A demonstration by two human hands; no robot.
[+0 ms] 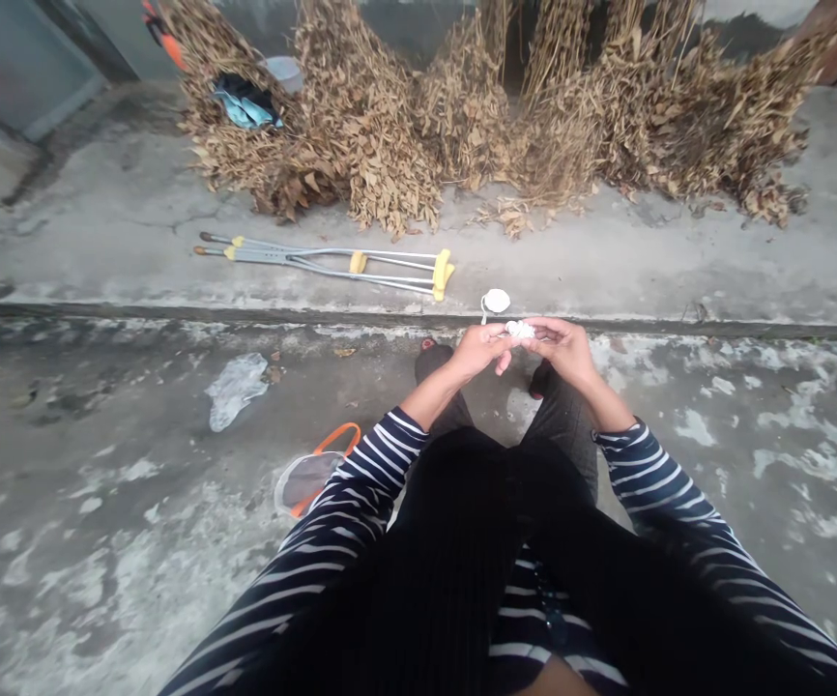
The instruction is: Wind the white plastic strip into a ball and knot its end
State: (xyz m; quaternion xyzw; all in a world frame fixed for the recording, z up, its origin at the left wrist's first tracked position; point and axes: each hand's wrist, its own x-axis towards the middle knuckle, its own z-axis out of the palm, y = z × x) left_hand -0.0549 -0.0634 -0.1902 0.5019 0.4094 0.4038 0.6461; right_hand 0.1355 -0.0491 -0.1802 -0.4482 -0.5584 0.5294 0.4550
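Between my two hands is a small white bunched piece that looks like knotted cord or yarn (520,330). The fingertips of my left hand (479,352) pinch its left end, while my right hand (564,350) grips the right end with thumb and fingers. Just beyond, on the edge of the concrete step, lies a round white bundle (497,301). A white strand (484,311) runs from that bundle down toward my hands. Any tool inside my fingers is too small to make out.
Yellow-padded metal crutches (331,263) lie on the raised step (607,261). Dried plants (389,126) lean along the wall, with a blue and black cloth (248,101) on them. Left on the lower ground are a clear plastic bag (237,389) and an orange-handled mesh bag (309,478).
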